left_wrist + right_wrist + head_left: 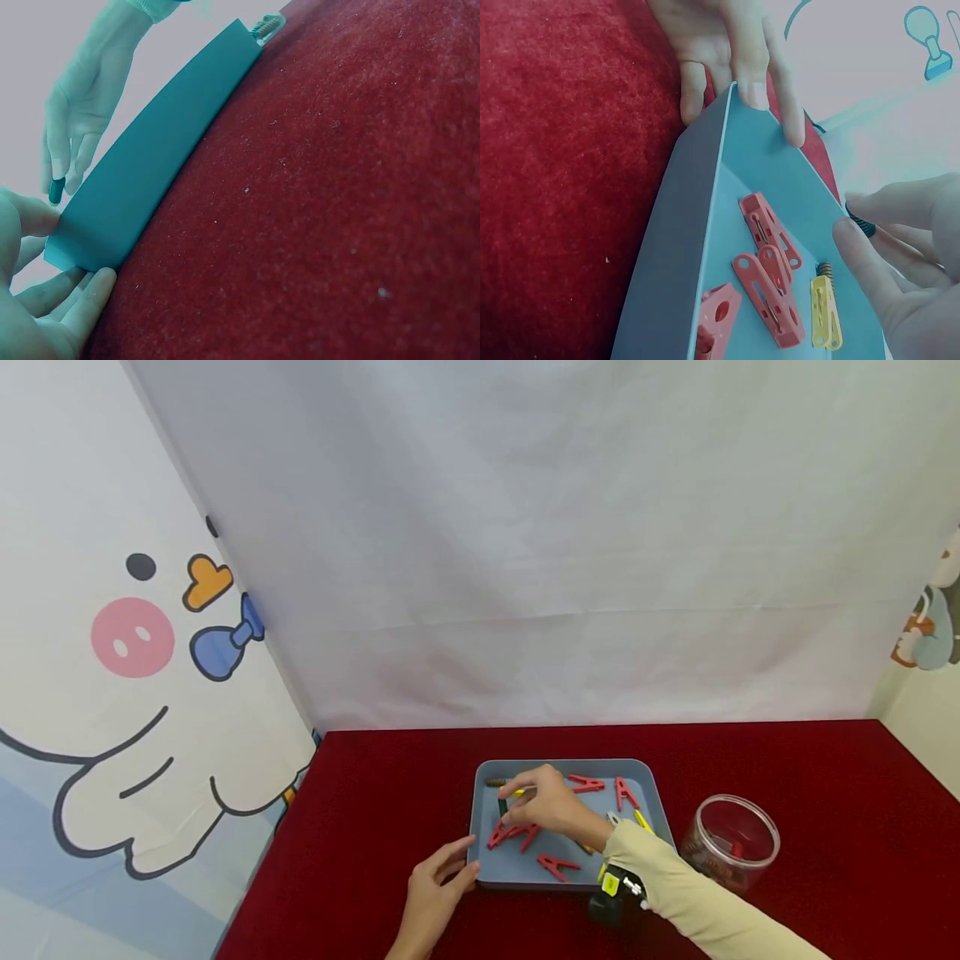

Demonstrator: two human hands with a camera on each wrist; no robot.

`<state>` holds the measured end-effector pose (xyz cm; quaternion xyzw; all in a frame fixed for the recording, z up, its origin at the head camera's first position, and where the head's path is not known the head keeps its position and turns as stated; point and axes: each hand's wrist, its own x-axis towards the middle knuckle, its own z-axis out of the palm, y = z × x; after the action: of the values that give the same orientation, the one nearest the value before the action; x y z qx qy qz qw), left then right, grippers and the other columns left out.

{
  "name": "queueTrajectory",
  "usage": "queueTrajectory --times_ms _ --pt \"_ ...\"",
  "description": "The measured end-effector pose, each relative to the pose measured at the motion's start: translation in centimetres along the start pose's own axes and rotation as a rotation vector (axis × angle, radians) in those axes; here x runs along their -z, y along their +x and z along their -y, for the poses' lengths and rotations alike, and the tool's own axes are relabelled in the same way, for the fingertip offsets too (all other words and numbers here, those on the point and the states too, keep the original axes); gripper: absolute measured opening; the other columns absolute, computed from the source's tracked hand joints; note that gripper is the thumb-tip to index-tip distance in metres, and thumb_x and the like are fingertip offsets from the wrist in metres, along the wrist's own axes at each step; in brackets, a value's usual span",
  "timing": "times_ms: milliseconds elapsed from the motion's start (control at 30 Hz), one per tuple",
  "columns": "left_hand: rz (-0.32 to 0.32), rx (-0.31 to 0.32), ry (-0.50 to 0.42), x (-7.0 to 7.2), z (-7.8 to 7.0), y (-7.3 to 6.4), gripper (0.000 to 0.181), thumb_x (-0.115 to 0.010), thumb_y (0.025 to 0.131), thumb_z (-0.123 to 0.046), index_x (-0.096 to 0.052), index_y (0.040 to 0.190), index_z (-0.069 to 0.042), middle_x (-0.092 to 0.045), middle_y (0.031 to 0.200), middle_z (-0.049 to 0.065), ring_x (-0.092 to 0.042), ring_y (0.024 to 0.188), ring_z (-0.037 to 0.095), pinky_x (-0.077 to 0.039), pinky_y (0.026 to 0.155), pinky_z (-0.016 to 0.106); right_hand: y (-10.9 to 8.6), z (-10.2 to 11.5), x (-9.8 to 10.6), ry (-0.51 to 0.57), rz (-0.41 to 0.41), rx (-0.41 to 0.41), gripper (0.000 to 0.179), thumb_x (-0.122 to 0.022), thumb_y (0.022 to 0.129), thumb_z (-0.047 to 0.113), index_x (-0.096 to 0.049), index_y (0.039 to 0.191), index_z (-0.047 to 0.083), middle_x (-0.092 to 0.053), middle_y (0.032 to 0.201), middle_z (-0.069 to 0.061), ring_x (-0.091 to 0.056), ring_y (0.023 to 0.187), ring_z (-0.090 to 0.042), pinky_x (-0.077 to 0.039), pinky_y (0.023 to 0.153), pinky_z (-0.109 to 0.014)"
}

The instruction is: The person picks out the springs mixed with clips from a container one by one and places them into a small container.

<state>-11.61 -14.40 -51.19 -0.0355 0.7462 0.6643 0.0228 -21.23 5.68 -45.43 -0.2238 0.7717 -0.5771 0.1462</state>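
Note:
In the head view, my right hand (pixel 551 802) reaches over the grey-blue tray (pixel 513 865), thumb and forefinger pinching a small dark spring (pixel 861 224) with ridged coils. The right wrist view places that spring beside the tray's far left rim. At the tray's front left corner, my left hand (pixel 438 889) grips the wall, with fingers over the rim and the thumb outside. Red clothespins (pixel 772 300) lie on the tray floor near this corner. A yellow clothespin (pixel 821 311) rests by a brownish spring (pixel 824 270). My right hand and forearm hide part of the tray.
A clear round jar (pixel 731 843) stands right of the tray, with brownish pieces and a red one inside. Dark red cloth (pixel 390 793) covers the table. A white curtain (pixel 570 543) hangs behind, and a cartoon-printed sheet (pixel 135 743) stands on the left.

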Motion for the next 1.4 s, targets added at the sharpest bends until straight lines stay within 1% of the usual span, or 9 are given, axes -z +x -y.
queueTrajectory --times_ms 167,233,433,633,767,833,1067,1200,1400 --pt "0.004 -0.010 0.015 -0.1 -0.1 0.0 0.040 -0.067 0.089 -0.017 -0.061 0.128 -0.010 -0.055 0.128 0.017 -0.059 0.107 0.025 -0.054 0.075 0.030 -0.7 0.2 0.5 0.032 -0.017 0.011 0.027 -0.073 0.076 -0.004 -0.069 0.103 -0.005 -0.068 0.096 -0.023 -0.068 0.080 -0.029 -0.053 0.068 -0.051" --pt "0.005 -0.011 0.017 -0.1 -0.2 0.0 0.040 -0.067 0.089 -0.016 -0.060 0.128 -0.010 -0.055 0.128 0.017 -0.059 0.107 0.025 -0.054 0.075 0.030 -0.6 -0.6 0.7 0.042 -0.026 0.011 0.029 -0.074 0.077 -0.002 -0.069 0.105 -0.005 -0.069 0.094 -0.020 -0.069 0.079 -0.026 -0.054 0.068 -0.049" --pt "-0.010 0.006 0.018 -0.3 -0.3 -0.2 0.040 -0.067 0.089 -0.016 -0.060 0.128 -0.011 -0.053 0.131 0.017 -0.058 0.109 0.026 -0.054 0.075 0.031 -1.7 -0.5 1.3 0.078 -0.027 0.018 0.029 -0.074 0.079 0.002 -0.068 0.107 -0.004 -0.070 0.090 -0.019 -0.069 0.078 -0.026 -0.054 0.071 -0.049" --pt "-0.028 0.024 0.039 -0.4 -0.4 -0.3 0.041 -0.068 0.089 -0.017 -0.061 0.129 -0.012 -0.051 0.134 0.016 -0.056 0.112 0.029 -0.053 0.078 0.031 -2.6 -0.5 2.0 0.080 -0.034 0.021 0.027 -0.072 0.081 0.002 -0.069 0.107 -0.001 -0.066 0.105 -0.022 -0.068 0.082 -0.025 -0.055 0.072 -0.039" --pt "-0.023 0.010 0.075 -0.4 -0.5 -0.2 0.038 -0.066 0.089 -0.017 -0.062 0.127 -0.012 -0.053 0.132 0.015 -0.058 0.110 0.027 -0.053 0.078 0.031 -3.2 -0.4 2.6 0.092 -0.038 0.016 0.026 -0.071 0.081 0.000 -0.069 0.107 -0.001 -0.065 0.108 -0.022 -0.068 0.082 -0.026 -0.055 0.072 -0.036" --pt "-0.020 0.003 0.089 -0.5 -0.6 -0.1 0.036 -0.066 0.090 -0.016 -0.063 0.126 -0.011 -0.055 0.130 0.014 -0.059 0.108 0.026 -0.053 0.078 0.031 -3.5 -0.3 2.9 0.085 -0.047 0.021 0.026 -0.071 0.081 0.000 -0.069 0.107 -0.001 -0.065 0.107 -0.020 -0.068 0.082 -0.027 -0.055 0.071 -0.035" --pt "-0.028 -0.014 0.122 -0.6 -0.8 0.0 0.034 -0.065 0.089 -0.014 -0.065 0.123 -0.011 -0.058 0.125 0.013 -0.061 0.102 0.023 -0.053 0.076 0.030 -4.6 0.3 3.8 0.086 -0.064 0.011 0.028 -0.074 0.080 0.006 -0.069 0.108 0.001 -0.068 0.097 -0.018 -0.068 0.080 -0.026 -0.054 0.070 -0.034" --pt "-0.027 -0.021 0.130 -0.6 -0.7 0.1 0.033 -0.065 0.090 -0.015 -0.065 0.123 -0.011 -0.060 0.123 0.012 -0.062 0.098 0.020 -0.053 0.074 0.028 -5.2 0.6 4.2 0.071 -0.093 0.007 0.028 -0.076 0.079 0.010 -0.070 0.106 0.004 -0.068 0.102 -0.013 -0.067 0.085 -0.023 -0.054 0.070 -0.034" --pt "-0.029 -0.016 0.128 -0.6 -0.5 0.2 0.033 -0.066 0.089 -0.015 -0.065 0.122 -0.012 -0.060 0.122 0.012 -0.062 0.098 0.020 -0.053 0.074 0.028 -5.8 0.8 4.8 0.073 -0.101 0.040 0.028 -0.075 0.080 0.008 -0.070 0.106 0.002 -0.065 0.109 -0.016 -0.066 0.090 -0.025 -0.054 0.069 -0.033"
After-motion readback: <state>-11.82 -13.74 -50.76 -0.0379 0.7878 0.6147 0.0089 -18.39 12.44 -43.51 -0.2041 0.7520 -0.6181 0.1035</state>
